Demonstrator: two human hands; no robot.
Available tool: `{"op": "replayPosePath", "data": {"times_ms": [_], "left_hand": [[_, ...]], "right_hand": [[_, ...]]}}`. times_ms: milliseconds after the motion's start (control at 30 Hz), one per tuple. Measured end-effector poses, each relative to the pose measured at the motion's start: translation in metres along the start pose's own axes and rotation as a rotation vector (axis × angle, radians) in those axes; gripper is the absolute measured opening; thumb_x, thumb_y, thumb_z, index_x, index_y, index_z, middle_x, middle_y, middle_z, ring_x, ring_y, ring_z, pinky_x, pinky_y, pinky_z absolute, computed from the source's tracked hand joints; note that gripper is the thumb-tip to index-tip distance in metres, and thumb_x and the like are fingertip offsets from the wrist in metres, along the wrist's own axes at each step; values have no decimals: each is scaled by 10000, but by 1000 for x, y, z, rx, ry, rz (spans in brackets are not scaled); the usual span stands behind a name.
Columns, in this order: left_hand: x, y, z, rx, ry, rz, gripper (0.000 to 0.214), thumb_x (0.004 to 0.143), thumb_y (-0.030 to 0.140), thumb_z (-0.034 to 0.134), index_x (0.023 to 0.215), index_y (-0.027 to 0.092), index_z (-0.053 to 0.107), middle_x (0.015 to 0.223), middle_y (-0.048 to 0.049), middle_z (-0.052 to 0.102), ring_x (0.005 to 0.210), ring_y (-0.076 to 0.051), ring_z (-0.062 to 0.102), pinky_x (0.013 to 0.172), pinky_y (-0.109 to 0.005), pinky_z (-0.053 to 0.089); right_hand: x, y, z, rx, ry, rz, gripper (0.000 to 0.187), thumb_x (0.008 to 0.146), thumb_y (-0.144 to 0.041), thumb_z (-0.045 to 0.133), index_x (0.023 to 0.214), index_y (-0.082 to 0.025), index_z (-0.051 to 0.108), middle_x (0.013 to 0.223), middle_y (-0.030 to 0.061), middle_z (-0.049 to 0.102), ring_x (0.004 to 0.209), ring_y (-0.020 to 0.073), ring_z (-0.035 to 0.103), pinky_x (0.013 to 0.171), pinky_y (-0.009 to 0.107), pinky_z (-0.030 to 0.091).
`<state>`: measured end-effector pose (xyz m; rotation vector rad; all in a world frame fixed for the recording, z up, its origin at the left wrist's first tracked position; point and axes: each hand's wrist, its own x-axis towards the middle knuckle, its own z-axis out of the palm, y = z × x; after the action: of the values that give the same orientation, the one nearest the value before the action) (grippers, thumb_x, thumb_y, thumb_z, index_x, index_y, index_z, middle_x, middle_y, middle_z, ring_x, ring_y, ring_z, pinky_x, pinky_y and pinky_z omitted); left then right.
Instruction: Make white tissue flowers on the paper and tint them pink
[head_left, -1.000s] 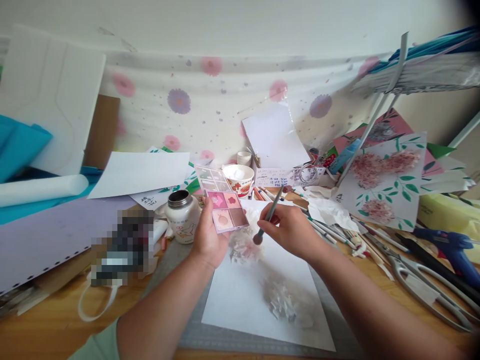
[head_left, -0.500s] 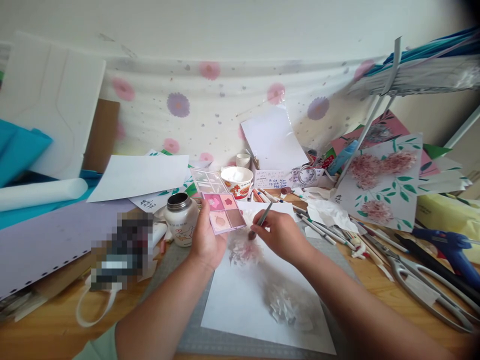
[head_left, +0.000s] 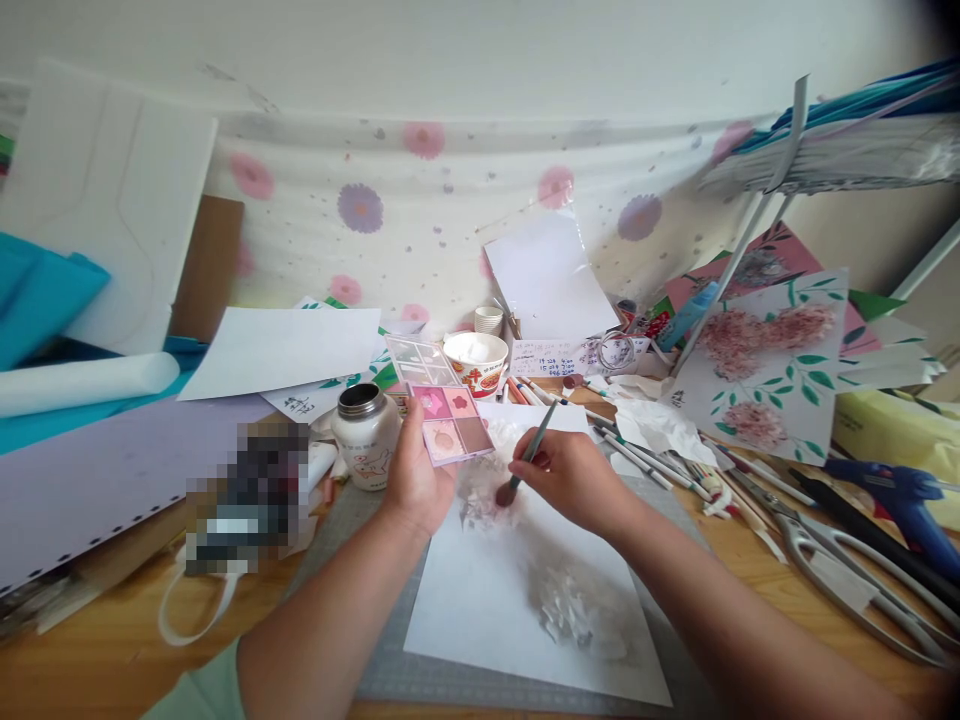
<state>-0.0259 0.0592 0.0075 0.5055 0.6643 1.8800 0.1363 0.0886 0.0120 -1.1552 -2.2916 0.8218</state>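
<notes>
My left hand (head_left: 418,478) is closed around the edge of an open makeup palette (head_left: 451,422) with four pink and brown pans, its clear lid tipped back. Between the fingers and thumb of my right hand (head_left: 574,475) is a makeup brush (head_left: 536,440) with a greenish handle. Its reddish-brown bristles touch a raised, crumpled paper flower (head_left: 484,503) tinted faintly pink. That flower sits on a white sheet of paper (head_left: 465,600), with a second whitish flower (head_left: 566,610) lower down on it. The sheet lies on a grey cutting mat (head_left: 382,640).
A white jar (head_left: 365,440) stands left of my left hand, with a paper bowl (head_left: 475,362) behind the palette. Pencils (head_left: 637,458), large scissors (head_left: 847,570) and a blue glue gun (head_left: 900,490) lie at the right. A finished flower picture (head_left: 765,370) leans behind them.
My right hand has moved slightly down, bringing the brush tip lower onto the upper flower. My left hand and the palette stay nearly where they were.
</notes>
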Motion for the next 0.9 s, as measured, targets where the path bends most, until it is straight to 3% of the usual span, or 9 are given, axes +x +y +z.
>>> {"op": "replayPosePath", "data": {"times_ms": [200, 367, 500, 600, 700, 900], "left_hand": [[0, 0, 1, 2, -2, -21, 404, 959, 471, 448, 1182, 195, 641, 1143, -79, 701, 1088, -255, 633, 861, -356, 534], [-8, 1, 4, 3, -24, -103, 427, 969, 457, 421, 1221, 167, 606, 1147, -108, 692, 1098, -280, 628, 865, -391, 539], [-20, -3, 5, 15, -100, -305, 507, 973, 485, 369, 1229, 115, 601, 1082, -155, 704, 971, -308, 673, 780, -416, 554], [-28, -8, 5, 21, -141, -407, 518, 963, 533, 374, 1231, 155, 607, 1089, -140, 703, 912, -285, 682, 719, -390, 551], [-31, -11, 4, -21, -175, -405, 453, 970, 511, 390, 1196, 199, 627, 1100, -108, 706, 896, -248, 679, 703, -360, 543], [-29, -12, 2, -71, -206, -416, 432, 986, 489, 370, 1086, 208, 683, 1020, -81, 734, 856, -219, 684, 693, -336, 530]], "right_hand": [[-3, 3, -3, 60, -13, -46, 171, 907, -284, 626, 812, -142, 638, 748, -21, 651, 667, 116, 630, 642, 285, 537], [2, 16, -25, 185, 319, -61, 189, 891, -332, 633, 846, -148, 616, 687, -38, 613, 583, 106, 594, 588, 276, 515], [3, 3, -35, 385, 533, -185, 247, 882, -418, 583, 923, -175, 566, 800, 26, 672, 717, 154, 671, 682, 319, 560], [3, -17, -27, 459, 531, -270, 198, 858, -383, 589, 915, -193, 576, 893, 54, 696, 811, 170, 689, 755, 321, 565], [4, -28, -17, 455, 454, -299, 119, 836, -305, 606, 878, -194, 616, 858, 43, 694, 765, 172, 685, 702, 311, 564], [4, -25, -15, 344, 331, -327, 85, 785, -124, 586, 818, -194, 621, 828, 47, 687, 736, 206, 674, 652, 351, 545]]}}
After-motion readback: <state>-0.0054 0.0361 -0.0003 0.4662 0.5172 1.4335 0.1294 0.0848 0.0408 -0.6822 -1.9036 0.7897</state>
